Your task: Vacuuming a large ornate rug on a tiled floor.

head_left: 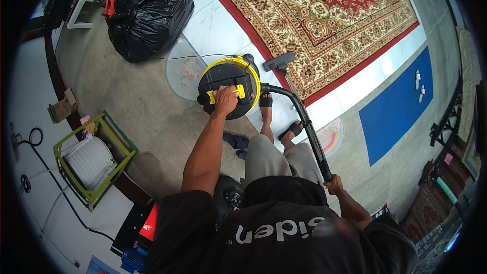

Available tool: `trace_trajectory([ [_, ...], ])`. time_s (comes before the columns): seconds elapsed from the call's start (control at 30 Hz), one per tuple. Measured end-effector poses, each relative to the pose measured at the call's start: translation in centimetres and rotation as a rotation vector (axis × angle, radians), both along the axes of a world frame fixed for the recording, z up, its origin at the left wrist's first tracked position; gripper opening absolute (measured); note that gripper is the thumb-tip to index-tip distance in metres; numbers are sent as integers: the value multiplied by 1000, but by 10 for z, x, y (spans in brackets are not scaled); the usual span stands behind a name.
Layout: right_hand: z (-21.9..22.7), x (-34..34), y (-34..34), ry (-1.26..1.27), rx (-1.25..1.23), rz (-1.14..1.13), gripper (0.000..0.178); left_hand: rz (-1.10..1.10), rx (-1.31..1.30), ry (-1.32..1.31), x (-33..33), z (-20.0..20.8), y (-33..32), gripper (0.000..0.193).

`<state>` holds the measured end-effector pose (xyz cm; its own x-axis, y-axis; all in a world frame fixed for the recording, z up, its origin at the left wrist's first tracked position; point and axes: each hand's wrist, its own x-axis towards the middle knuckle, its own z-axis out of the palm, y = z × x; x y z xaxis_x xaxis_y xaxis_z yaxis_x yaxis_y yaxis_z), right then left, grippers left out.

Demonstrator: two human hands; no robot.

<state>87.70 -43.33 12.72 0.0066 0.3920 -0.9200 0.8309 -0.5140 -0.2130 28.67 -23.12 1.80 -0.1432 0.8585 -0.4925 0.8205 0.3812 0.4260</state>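
Observation:
A black and yellow canister vacuum cleaner (223, 75) stands in front of me, at the edge of the white tiles. My left hand (226, 100) is closed round the yellow handle (240, 91) on its lid. From its right side, a black hose (284, 91) curves toward me. My right hand (334, 185), low on the right, grips the near end of the black vacuum tube (318, 148). A grey floor nozzle (279, 62) lies at the carpet's edge, joined to a thin metal wand that runs partly behind the hose.
A red patterned carpet (324, 15) covers the tiles ahead. A stuffed black garbage bag (152, 15) sits at the far left. Nearer left is a green-framed hose reel (91, 162). Slippers lie on a blue mat (395, 106) to the right; dark sandals (236, 141) are near my feet.

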Motion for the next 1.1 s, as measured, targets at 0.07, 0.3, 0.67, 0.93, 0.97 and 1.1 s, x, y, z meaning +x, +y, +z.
trace_trajectory([
  [0.07,-18,16,-15,-83,-63,-3,32,7,-21,-6,0,0,3,19],
  [0.3,-96,33,-7,-37,43,-46,37,-20,-22,80,-8,-15,4,23],
  [0.67,-96,-49,52,-3,51,-18,26,22,-120,116,-12,-7,20,30],
  [0.93,-103,-86,71,125,86,-37,22,22,-114,103,-15,-7,22,28],
  [0.97,-117,-95,89,129,116,-53,22,11,-118,79,-7,-9,28,28],
  [1.1,-108,-112,101,153,26,-29,27,-7,-83,108,-14,-13,19,28],
])
